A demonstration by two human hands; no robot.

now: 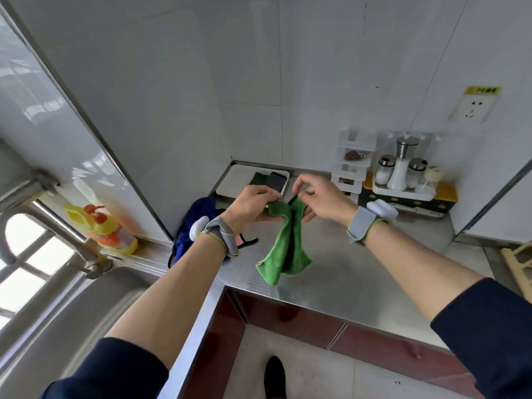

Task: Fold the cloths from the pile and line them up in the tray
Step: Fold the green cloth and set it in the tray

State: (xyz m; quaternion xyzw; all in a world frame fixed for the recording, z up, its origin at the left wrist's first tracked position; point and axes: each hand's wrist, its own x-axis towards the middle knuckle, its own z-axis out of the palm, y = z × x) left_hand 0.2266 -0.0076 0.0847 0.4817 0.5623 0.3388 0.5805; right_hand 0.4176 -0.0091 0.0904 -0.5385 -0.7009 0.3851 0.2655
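Limply, a fuzzy green cloth hangs in soft folds over the dimpled steel counter. The left hand grips its top edge with curled fingers. The right hand pinches the same edge between thumb and forefinger. Behind the hands, a white rectangular tray holds two folded pieces side by side, a dark green cloth and a grey cloth. Left of the hands lies the pile: a rumpled blue cloth, with a pink cloth showing beside it.
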